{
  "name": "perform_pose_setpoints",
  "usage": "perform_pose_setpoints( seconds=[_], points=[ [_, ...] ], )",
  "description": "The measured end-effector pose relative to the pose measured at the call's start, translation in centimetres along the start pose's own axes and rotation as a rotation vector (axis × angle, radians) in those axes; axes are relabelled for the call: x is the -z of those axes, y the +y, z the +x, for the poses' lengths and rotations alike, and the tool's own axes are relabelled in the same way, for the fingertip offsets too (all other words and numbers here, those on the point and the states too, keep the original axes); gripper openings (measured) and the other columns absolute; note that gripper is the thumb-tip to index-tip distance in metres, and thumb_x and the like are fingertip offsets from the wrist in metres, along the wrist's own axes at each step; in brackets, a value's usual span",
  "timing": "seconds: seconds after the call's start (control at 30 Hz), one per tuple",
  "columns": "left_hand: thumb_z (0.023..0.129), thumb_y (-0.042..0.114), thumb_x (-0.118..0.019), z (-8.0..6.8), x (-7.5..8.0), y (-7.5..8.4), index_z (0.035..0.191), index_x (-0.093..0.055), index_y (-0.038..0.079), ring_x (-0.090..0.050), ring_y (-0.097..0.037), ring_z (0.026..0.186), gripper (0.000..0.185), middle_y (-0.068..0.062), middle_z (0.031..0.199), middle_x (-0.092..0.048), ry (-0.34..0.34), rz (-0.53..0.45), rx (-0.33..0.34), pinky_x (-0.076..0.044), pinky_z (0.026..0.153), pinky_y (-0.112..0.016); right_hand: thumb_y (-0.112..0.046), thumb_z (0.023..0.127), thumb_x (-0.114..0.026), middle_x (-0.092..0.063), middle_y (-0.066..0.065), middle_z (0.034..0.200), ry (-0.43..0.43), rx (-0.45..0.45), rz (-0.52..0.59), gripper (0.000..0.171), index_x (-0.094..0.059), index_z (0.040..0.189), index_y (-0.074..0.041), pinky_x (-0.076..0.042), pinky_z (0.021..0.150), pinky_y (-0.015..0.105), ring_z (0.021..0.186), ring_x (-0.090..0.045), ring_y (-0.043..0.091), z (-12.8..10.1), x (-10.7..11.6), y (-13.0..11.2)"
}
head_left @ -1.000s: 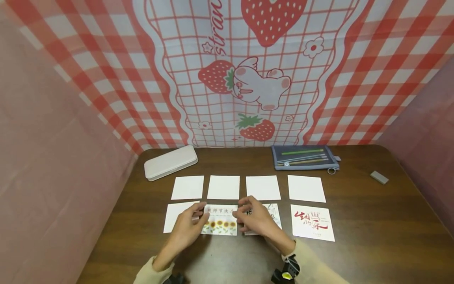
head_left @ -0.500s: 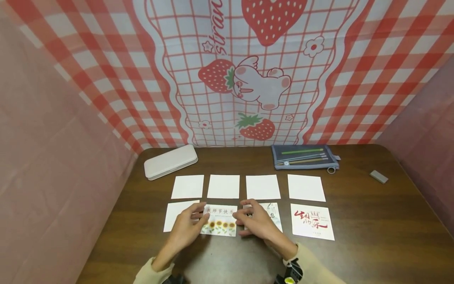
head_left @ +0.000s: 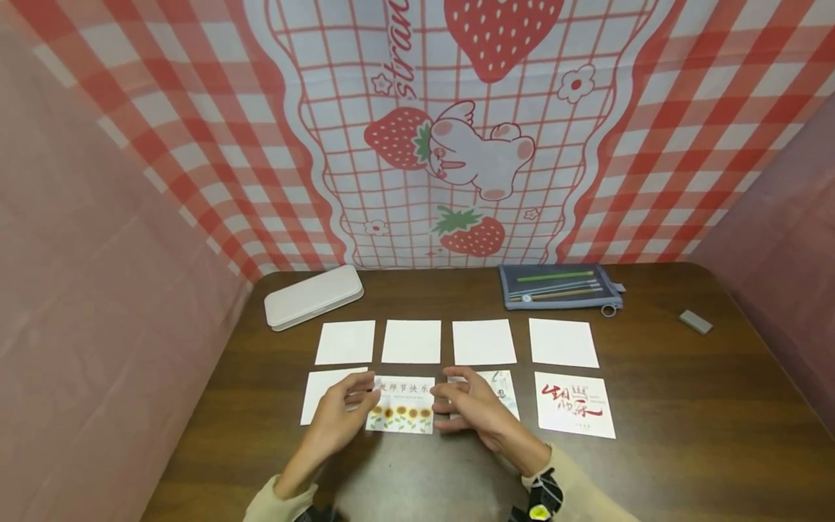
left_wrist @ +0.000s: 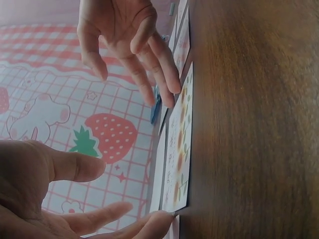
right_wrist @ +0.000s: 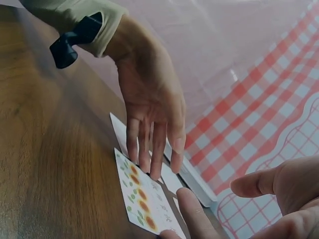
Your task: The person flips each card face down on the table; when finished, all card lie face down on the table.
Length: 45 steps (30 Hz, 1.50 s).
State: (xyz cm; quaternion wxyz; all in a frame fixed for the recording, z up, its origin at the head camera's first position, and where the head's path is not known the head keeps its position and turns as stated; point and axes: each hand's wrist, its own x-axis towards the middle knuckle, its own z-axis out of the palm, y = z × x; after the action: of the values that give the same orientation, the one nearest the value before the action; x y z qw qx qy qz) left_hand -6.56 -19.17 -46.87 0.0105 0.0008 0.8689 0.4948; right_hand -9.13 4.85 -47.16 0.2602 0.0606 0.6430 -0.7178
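Observation:
A card printed with sunflowers (head_left: 400, 406) lies flat on the table between my two hands. My left hand (head_left: 335, 420) is at its left edge, fingertips touching or very near it, partly covering a blank white card (head_left: 316, 395). On the other side, my right hand (head_left: 479, 409) has its fingers extended by the right edge and hides much of a card with dark lettering (head_left: 507, 391). In the left wrist view the sunflower card (left_wrist: 180, 144) lies below both hands' fingertips. The right wrist view shows left-hand fingers (right_wrist: 144, 144) relaxed along the card's edge.
Farther right is a card with red lettering (head_left: 575, 406). Behind runs a row of blank white cards, such as one (head_left: 411, 342) near the middle. A white case (head_left: 313, 297), a mesh pencil pouch (head_left: 557, 286) and a small grey block (head_left: 695, 322) lie farther back.
The sunflower card has slid slightly to the left. My left hand has shifted a little left with it, while my right hand's fingers have spread somewhat at the right edge.

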Motion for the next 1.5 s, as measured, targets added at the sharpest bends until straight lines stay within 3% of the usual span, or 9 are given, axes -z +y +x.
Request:
perform_pose_setpoints(
  seconds=[0.33,0.5,0.67,0.83,1.0,1.23,1.5],
  points=[
    [0.096,0.012,-0.073,-0.7,-0.4,0.3,0.133,-0.065,-0.002,-0.075,-0.036,0.108,0.04,-0.025,0.127,-0.071,-0.002,0.024,0.026,-0.063,0.093,-0.043,-0.011,0.102,-0.058,-0.053,0.034,0.139,-0.044,0.079,0.002,0.057,-0.036,0.15,0.007,-0.067,0.082,0.038,0.118,-0.067,0.035,-0.3,0.2,-0.9],
    [0.095,0.024,-0.077,-1.1,-1.0,0.7,0.138,-0.061,0.0,-0.073,-0.039,0.111,0.052,-0.028,0.13,-0.068,-0.026,0.036,0.035,-0.063,0.094,-0.047,-0.01,0.104,-0.055,-0.055,0.037,0.141,-0.117,0.12,0.004,0.053,-0.038,0.15,0.011,-0.066,0.083,0.032,0.108,-0.07,0.022,0.0,0.5,-1.5],
    [0.09,0.037,-0.083,-1.5,-1.7,1.3,0.145,-0.055,0.002,-0.066,-0.045,0.123,0.071,-0.031,0.138,-0.062,-0.085,0.014,0.039,-0.062,0.097,-0.048,-0.004,0.102,-0.058,-0.064,0.034,0.131,-0.194,0.149,-0.013,0.046,-0.047,0.142,0.014,-0.064,0.081,0.025,0.095,-0.071,0.013,0.7,0.3,-1.2],
    [0.093,0.038,-0.079,-1.7,-2.1,1.8,0.145,-0.055,0.002,-0.061,-0.047,0.131,0.067,-0.031,0.145,-0.056,-0.143,-0.054,0.042,-0.059,0.102,-0.049,-0.004,0.099,-0.061,-0.07,0.027,0.12,-0.234,0.161,-0.076,0.044,-0.05,0.137,0.016,-0.064,0.08,0.025,0.09,-0.071,0.012,1.0,-0.1,-0.4],
    [0.098,0.042,-0.072,-2.0,-2.4,1.9,0.146,-0.053,0.002,-0.059,-0.048,0.134,0.066,-0.032,0.15,-0.052,-0.179,-0.075,0.03,-0.059,0.103,-0.049,-0.009,0.099,-0.064,-0.07,0.028,0.122,-0.267,0.138,-0.1,0.049,-0.049,0.139,0.015,-0.065,0.087,0.035,0.096,-0.074,0.018,1.2,-0.6,0.3],
    [0.101,0.038,-0.069,-2.3,-2.3,2.3,0.146,-0.055,0.008,-0.065,-0.044,0.127,0.056,-0.028,0.148,-0.056,-0.147,-0.092,-0.008,-0.063,0.096,-0.046,-0.018,0.101,-0.066,-0.068,0.03,0.126,-0.273,0.106,-0.102,0.053,-0.049,0.142,0.012,-0.064,0.092,0.041,0.097,-0.076,0.023,1.3,-0.7,0.8],
    [0.1,0.024,-0.071,-2.5,-2.1,3.0,0.146,-0.056,0.008,-0.068,-0.038,0.124,0.051,-0.024,0.148,-0.057,-0.113,-0.245,-0.026,-0.062,0.096,-0.031,-0.029,0.101,-0.07,-0.061,0.033,0.136,-0.257,0.085,-0.097,0.067,-0.044,0.147,0.011,-0.063,0.097,0.044,0.114,-0.072,0.03,1.2,-0.7,0.5]
  ],
)
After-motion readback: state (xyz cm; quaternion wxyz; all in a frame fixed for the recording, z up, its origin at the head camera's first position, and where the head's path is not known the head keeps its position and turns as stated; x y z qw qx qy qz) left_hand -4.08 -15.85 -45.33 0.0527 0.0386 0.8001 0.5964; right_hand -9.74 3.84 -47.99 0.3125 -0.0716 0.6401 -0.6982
